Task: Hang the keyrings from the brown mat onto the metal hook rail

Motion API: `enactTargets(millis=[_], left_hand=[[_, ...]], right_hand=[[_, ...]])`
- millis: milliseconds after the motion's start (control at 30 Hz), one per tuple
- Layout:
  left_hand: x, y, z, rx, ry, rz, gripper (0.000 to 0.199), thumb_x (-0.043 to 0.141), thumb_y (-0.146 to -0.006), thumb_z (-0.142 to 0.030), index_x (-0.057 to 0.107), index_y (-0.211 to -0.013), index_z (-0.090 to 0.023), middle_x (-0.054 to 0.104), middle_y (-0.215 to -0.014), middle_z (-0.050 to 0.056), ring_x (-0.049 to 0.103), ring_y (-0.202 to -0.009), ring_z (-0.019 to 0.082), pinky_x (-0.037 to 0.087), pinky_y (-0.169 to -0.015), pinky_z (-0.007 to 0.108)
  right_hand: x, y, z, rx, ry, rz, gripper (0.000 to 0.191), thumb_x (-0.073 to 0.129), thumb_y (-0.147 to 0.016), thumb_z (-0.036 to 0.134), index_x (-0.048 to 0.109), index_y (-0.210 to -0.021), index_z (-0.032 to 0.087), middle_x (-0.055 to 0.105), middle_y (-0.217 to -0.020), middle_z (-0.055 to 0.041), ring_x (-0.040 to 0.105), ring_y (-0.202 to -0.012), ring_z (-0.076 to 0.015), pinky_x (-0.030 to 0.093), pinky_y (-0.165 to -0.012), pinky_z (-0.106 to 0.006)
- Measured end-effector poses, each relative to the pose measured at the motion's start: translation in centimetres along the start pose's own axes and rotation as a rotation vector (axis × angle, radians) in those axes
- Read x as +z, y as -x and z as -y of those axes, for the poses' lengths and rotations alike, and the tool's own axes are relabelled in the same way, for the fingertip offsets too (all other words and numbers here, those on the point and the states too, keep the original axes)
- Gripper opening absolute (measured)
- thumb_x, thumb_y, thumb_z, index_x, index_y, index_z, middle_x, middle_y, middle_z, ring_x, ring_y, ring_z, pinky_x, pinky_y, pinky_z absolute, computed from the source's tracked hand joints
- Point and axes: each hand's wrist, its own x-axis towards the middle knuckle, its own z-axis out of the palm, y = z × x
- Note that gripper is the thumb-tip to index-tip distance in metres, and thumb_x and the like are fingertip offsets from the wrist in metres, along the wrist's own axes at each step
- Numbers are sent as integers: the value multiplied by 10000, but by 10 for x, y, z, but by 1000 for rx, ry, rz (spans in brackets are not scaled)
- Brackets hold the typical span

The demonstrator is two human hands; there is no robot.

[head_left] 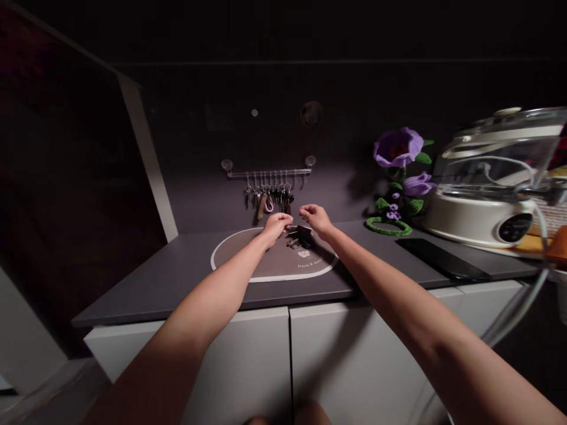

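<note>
Both hands are raised over an oval brown mat (pixel 239 260) with a white border. My left hand (pixel 277 226) has its fingers pressed together, and what they hold, if anything, is too small to tell. Just right of it, my right hand (pixel 315 217) is also closed, thumb and fingertips together, its contents unclear. Between and below the hands, a small bunch of keys with dark pieces (pixel 303 238) lies on the mat. Behind the hands, several keys and key rings (pixel 277 195) hang from hooks on a clear rail (pixel 270 173) fixed to the wall.
A purple flower decoration (pixel 398 147) with a green ring base stands right of the mat. A black phone-like slab (pixel 443 260) lies near a cream appliance (pixel 478 215) with a clear upper part. The dark countertop (pixel 146 283) ends above white cabinet doors.
</note>
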Motion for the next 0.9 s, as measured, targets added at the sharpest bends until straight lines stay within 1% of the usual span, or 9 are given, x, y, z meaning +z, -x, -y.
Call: enactTargets(millis=[100, 200, 300, 367, 467, 533, 600, 733, 900], left_hand=[[2, 5, 1, 82, -112, 26, 46, 621, -636, -131, 623, -680, -144, 605, -646, 3, 506, -588, 88, 388, -594, 218], [2, 7, 3, 150, -206, 47, 60, 630, -619, -93, 622, -655, -139, 596, -628, 6, 502, -598, 98, 397, -641, 234], [1, 8, 5, 191, -286, 50, 78, 638, -613, -77, 629, -653, -144, 591, -621, 11, 500, -603, 108, 396, -650, 238], [0, 7, 7, 217, -336, 51, 91, 647, -606, -72, 636, -653, -149, 588, -613, 10, 493, -600, 111, 396, -660, 240], [-1, 5, 9, 265, -405, 58, 105, 652, -599, -63, 645, -646, -157, 590, -620, 9, 483, -601, 111, 398, -682, 239], [-2, 3, 11, 288, -440, 63, 110, 647, -602, -58, 648, -643, -160, 596, -636, 11, 484, -607, 112, 400, -691, 236], [-2, 2, 13, 302, -474, 60, 105, 642, -609, -66, 649, -647, -163, 600, -649, 14, 489, -613, 115, 404, -698, 239], [-4, 0, 15, 325, -533, 44, 82, 641, -626, -96, 651, -670, -164, 608, -677, 24, 503, -630, 122, 411, -705, 248], [-4, -1, 14, 325, -536, 57, 80, 631, -640, -99, 653, -684, -161, 613, -680, 24, 498, -626, 119, 413, -709, 248]], right_hand=[[-9, 16, -7, 16, 145, 22, 143, 554, -700, 248, 606, -781, 142, 628, -727, -25, 508, -612, -96, 402, -631, -231], [-15, 27, -11, 20, 392, 39, 129, 575, -714, 267, 626, -754, 155, 642, -732, -34, 538, -653, -120, 397, -654, -242], [-16, 33, -10, -8, 613, 69, 179, 600, -721, 335, 643, -755, 164, 656, -769, -60, 570, -710, -154, 395, -673, -252], [-14, 36, -8, -26, 695, 96, 242, 596, -730, 392, 650, -787, 163, 662, -817, -86, 586, -746, -176, 397, -677, -258], [-10, 38, -7, -40, 738, 135, 346, 603, -712, 467, 651, -853, 156, 664, -881, -117, 600, -792, -202, 403, -684, -265], [-8, 38, -8, -46, 736, 164, 421, 619, -680, 510, 644, -905, 155, 665, -905, -121, 604, -816, -211, 408, -694, -265], [-7, 39, -9, -57, 733, 196, 458, 628, -665, 520, 634, -945, 158, 665, -930, -119, 605, -843, -214, 411, -710, -265], [-6, 39, -8, -70, 757, 222, 390, 606, -705, 427, 623, -971, 143, 658, -965, -130, 601, -878, -225, 409, -728, -270], [-6, 38, -6, -87, 775, 203, 312, 568, -714, 314, 614, -962, 130, 657, -931, -127, 592, -848, -213, 402, -715, -261]])
